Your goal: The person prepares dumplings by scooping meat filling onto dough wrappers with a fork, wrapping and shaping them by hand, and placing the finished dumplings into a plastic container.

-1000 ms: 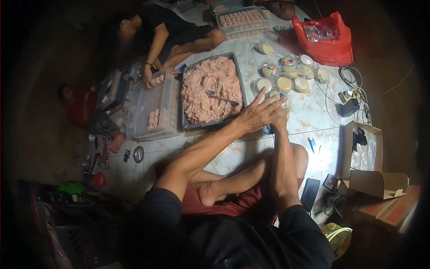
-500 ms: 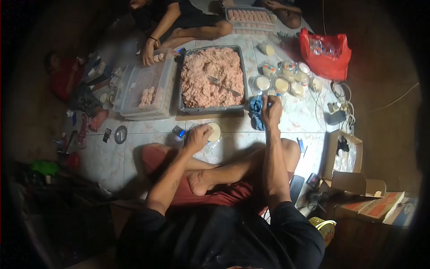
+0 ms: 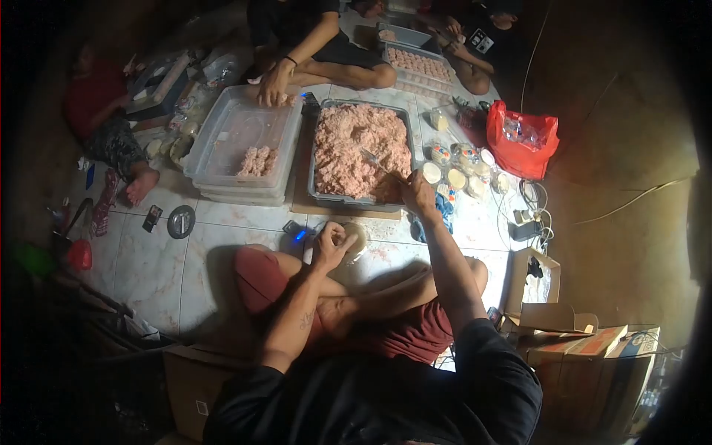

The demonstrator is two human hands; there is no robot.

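Observation:
My left hand (image 3: pixel 331 246) is closed, its fingers curled beside a stack of thin round pale wrappers (image 3: pixel 356 239) on clear plastic on the floor. What sits between those fingers is too small to tell. My right hand (image 3: pixel 420 196) reaches to the near right corner of a dark tray (image 3: pixel 352 201) heaped with pink minced meat (image 3: pixel 348 144). Its fingers close around the handle end of a flat metal utensil (image 3: pixel 371 158), whose tip rests in the meat. A blue cloth (image 3: pixel 445 208) lies beside this hand.
Left of the tray stands a clear plastic box (image 3: pixel 208 167) with meat portions; another person's hand (image 3: pixel 277 83) is at its rim. Wrapped rounds (image 3: pixel 456 179), a red bag (image 3: pixel 523 141) and cables (image 3: pixel 538 200) lie right. A small scale (image 3: pixel 297 232) is near my left hand.
My right hand has gone from the blue cloth to the utensil's handle at the tray. My left hand stays by the wrappers, fingers more curled. The view has shifted.

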